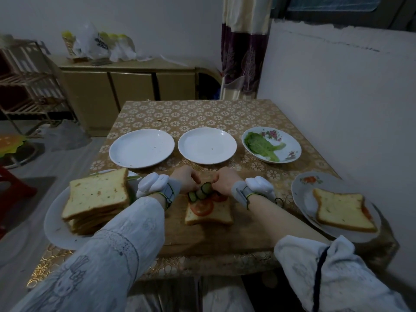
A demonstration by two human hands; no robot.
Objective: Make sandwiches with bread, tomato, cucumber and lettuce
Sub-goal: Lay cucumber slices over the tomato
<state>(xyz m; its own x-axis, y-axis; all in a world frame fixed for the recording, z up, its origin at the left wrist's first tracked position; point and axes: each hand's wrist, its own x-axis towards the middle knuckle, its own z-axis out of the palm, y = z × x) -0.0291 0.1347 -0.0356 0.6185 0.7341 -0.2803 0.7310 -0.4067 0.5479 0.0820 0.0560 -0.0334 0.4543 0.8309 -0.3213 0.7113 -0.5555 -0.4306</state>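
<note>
Both hands over open sandwich on board, placing cucumber.

Forearms come in from the near edge and meet at the slice of bread [209,212] mid cutting board [247,235]. Left hand [184,180] has fingers curled at the slice's far edge; whether it holds anything, cannot tell. Right hand [225,181] pinches the cucumber slices [200,192] lying above the tomato slices [202,208]. Bread stack [96,194] on plate left, near table edge; finished sandwich [344,210] on plate right. Farther: two white plates [141,147] [207,145], then lettuce [261,145] in a floral plate [290,140], bare cloth behind.
</note>
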